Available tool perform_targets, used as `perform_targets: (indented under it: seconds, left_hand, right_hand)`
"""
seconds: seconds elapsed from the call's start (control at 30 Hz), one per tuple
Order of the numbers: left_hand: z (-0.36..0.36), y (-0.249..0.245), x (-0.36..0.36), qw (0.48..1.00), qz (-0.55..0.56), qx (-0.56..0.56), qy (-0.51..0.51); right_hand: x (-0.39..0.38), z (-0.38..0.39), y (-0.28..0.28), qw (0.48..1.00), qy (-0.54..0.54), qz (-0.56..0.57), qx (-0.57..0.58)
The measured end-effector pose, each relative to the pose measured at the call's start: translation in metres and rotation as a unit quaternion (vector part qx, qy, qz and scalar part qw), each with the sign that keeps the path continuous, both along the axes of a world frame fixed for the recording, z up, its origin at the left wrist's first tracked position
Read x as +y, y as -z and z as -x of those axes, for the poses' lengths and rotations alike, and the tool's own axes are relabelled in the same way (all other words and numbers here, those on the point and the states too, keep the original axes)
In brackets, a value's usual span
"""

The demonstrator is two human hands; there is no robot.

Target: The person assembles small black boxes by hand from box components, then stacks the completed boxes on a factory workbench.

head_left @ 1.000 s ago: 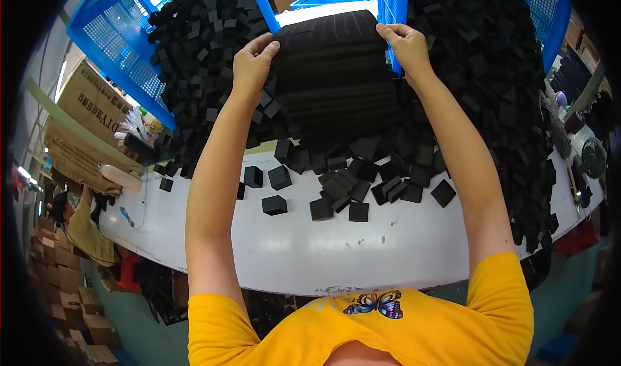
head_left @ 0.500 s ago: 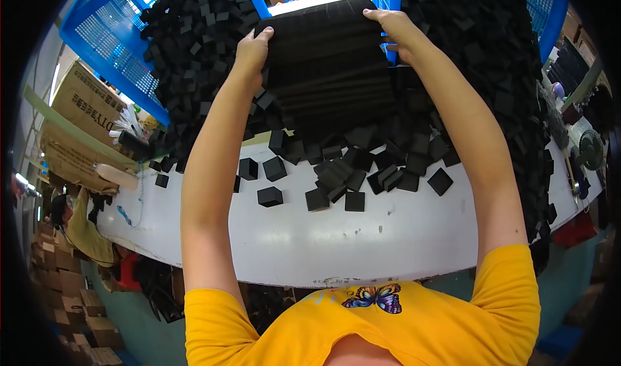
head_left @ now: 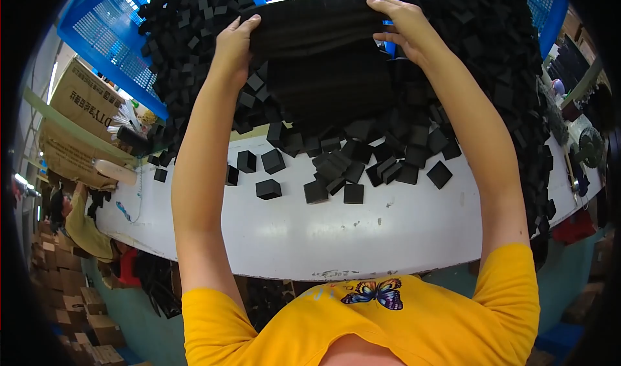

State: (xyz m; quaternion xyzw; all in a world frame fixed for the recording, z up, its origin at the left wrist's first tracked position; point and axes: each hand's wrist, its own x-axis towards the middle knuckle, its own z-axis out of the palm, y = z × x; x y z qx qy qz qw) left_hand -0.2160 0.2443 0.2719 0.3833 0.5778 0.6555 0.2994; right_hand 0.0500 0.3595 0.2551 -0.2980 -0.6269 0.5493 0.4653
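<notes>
our left hand (head_left: 233, 42) and right hand (head_left: 404, 26) grip the black scored foam sheet (head_left: 326, 62) at its 2 top corners, fingers clamped on it; long axis runs hand to hand.

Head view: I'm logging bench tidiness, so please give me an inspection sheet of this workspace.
Surface: white table, small marks near its front edge.
Job's things: black foam sheet with scored lines, held up above the heaps.
Clutter: loose foam cubes scattered on the table; big heaps spill from blue crates.
Hands: left hand and right hand each grip an upper corner of the sheet.
Cables: thin cord near the table's left end, kind unclear.
Surroundings: cardboard boxes, a fan, another person at far left.
</notes>
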Motion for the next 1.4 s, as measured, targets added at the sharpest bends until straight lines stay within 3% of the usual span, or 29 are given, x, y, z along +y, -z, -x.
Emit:
perform_targets:
  seconds: [0.1,0.23,0.37,0.4,0.47,0.5,0.53,0.6,0.63,0.73,0.87,1.0,1.1,1.2,1.4]
  left_hand:
    - [-0.025,-0.005,-0.046,0.998,0.003,0.059,0.032]
    - [-0.032,0.033,-0.058,1.000,0.009,0.020,0.006]
    - [-0.027,0.036,-0.047,0.998,0.015,0.051,-0.035]
    - [-0.023,0.039,-0.041,0.979,-0.023,0.181,-0.096]
    - [-0.011,0.046,-0.030,0.875,-0.099,0.425,-0.208]
    - [-0.013,0.038,-0.032,0.826,-0.158,0.507,-0.189]
    - [-0.015,0.029,-0.030,0.772,-0.141,0.594,-0.179]
    - [-0.022,0.017,-0.023,0.640,-0.104,0.746,-0.154]
    - [-0.026,0.009,-0.013,0.649,-0.107,0.748,-0.093]
    - [-0.070,-0.023,0.003,0.643,0.029,0.765,0.001]
    - [-0.054,0.018,0.086,0.638,-0.029,0.769,0.028]
    - [-0.073,0.028,0.083,0.693,0.077,0.701,0.149]
    - [-0.082,0.027,0.086,0.692,0.088,0.700,0.153]
    - [-0.079,0.032,0.092,0.694,0.090,0.698,0.152]
    - [-0.078,0.035,0.093,0.699,0.103,0.693,0.144]
  right_hand:
    - [-0.035,-0.014,0.011,0.999,-0.008,0.047,0.023]
    - [-0.036,-0.021,0.050,0.998,0.008,0.067,-0.009]
    - [-0.032,-0.022,0.046,0.997,0.025,0.022,-0.070]
    - [-0.028,-0.022,0.045,0.995,0.037,-0.005,-0.090]
    - [-0.028,-0.025,0.046,0.990,0.077,-0.072,-0.096]
    - [-0.029,-0.028,0.049,0.985,0.105,-0.113,-0.082]
    - [-0.029,-0.030,0.052,0.977,0.133,-0.153,-0.068]
    - [-0.028,-0.031,0.056,0.993,0.098,-0.055,-0.027]
    - [-0.029,-0.033,0.060,0.997,0.079,-0.004,-0.007]
    - [-0.029,-0.037,0.070,0.994,0.045,0.100,0.015]
    - [-0.033,-0.040,0.066,0.986,0.009,0.164,0.001]
    - [-0.039,-0.035,0.045,0.973,-0.015,0.229,-0.006]
    - [-0.031,-0.027,0.041,0.966,-0.015,0.243,-0.089]
    - [-0.035,-0.018,0.041,0.979,-0.070,0.187,-0.039]
    - [-0.015,0.003,0.063,0.975,0.018,0.219,0.039]
